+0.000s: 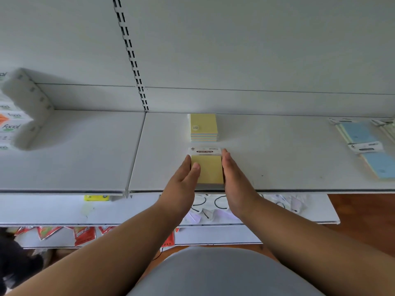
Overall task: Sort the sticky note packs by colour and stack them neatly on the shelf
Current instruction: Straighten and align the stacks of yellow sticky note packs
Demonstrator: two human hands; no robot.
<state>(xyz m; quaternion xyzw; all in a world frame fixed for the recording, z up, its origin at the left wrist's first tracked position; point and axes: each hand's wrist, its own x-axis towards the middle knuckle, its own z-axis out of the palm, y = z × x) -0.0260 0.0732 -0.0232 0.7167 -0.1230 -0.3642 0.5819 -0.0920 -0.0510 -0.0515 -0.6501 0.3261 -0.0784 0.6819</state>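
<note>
A yellow sticky note pack [207,168] is squared between two flat hands at the near edge of the white shelf [85,163].

The left hand [181,182] is pressed against the pack's left side, thumb laid on top; the right hand [233,180] is set flat against its right side, fingers straight, nothing gripped. Bare shelf is left open on both sides of the pack. Just beyond it, a second yellow-topped pack stack [204,127] is stood near the back wall. Blue packs [372,150] are laid far right; tissue packets [12,120] are stacked far left.
</note>
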